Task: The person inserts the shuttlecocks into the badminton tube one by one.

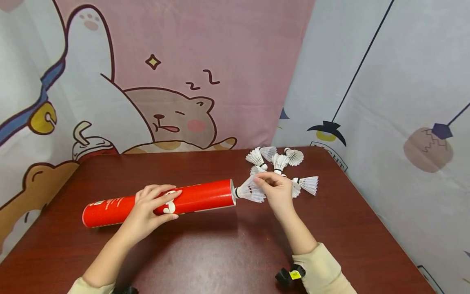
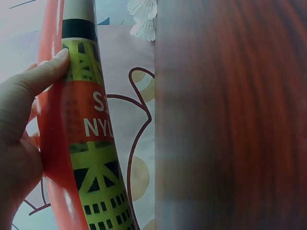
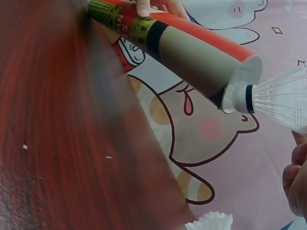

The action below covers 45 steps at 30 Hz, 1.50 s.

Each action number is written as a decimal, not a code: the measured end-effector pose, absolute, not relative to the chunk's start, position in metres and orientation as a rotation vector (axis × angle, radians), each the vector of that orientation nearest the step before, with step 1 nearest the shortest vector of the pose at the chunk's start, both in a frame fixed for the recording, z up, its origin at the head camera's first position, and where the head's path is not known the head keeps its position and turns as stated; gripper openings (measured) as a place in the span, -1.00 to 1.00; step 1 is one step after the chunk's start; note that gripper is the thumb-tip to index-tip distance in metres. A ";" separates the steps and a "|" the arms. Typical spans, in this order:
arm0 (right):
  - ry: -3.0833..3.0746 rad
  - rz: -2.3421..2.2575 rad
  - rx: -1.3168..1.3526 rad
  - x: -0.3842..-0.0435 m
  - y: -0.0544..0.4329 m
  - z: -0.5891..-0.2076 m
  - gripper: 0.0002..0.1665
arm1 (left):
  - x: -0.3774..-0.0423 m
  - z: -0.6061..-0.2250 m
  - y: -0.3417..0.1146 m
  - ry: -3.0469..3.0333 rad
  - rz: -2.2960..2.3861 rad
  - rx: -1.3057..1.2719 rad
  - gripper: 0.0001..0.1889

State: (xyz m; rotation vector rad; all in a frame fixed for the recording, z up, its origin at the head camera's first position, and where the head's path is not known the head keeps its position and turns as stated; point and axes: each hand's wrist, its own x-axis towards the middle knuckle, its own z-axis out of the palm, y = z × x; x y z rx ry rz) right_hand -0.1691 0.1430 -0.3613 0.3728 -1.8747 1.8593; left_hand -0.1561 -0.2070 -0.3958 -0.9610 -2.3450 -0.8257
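Note:
A long red shuttlecock tube (image 1: pixel 209 197) is held tilted above the table, its open end to the right and slightly raised. My left hand (image 1: pixel 147 210) grips it around the middle; the left wrist view shows the thumb lying along the tube's printed side (image 2: pixel 91 115). With thumb and fingertips, my right hand (image 1: pixel 278 194) pinches the skirt of a white shuttlecock (image 1: pixel 251 192). That shuttlecock points cork first at the tube's mouth. In the right wrist view its cork (image 3: pixel 238 98) sits at the tube's rim, partly inside.
Several loose white shuttlecocks (image 1: pixel 280 162) lie in a cluster toward the table's back right, behind and beside the right hand. The brown wooden table (image 1: pixel 205 261) ends at a cartoon-printed cloth (image 1: pixel 235 49) at the back and sides.

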 end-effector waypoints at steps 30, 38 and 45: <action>-2.082 1.839 0.472 -0.171 0.121 -0.374 -0.92 | -0.156 -0.395 -0.204 -2.341 -0.845 -0.972 -0.33; -2.088 1.812 0.463 -0.169 0.112 -0.372 -0.93 | -0.156 -0.395 -0.203 -2.333 -0.845 -0.981 -0.33; -2.094 1.757 0.498 -0.164 0.101 -0.371 -0.92 | -0.156 -0.395 -0.203 -2.328 -0.851 -0.985 -0.33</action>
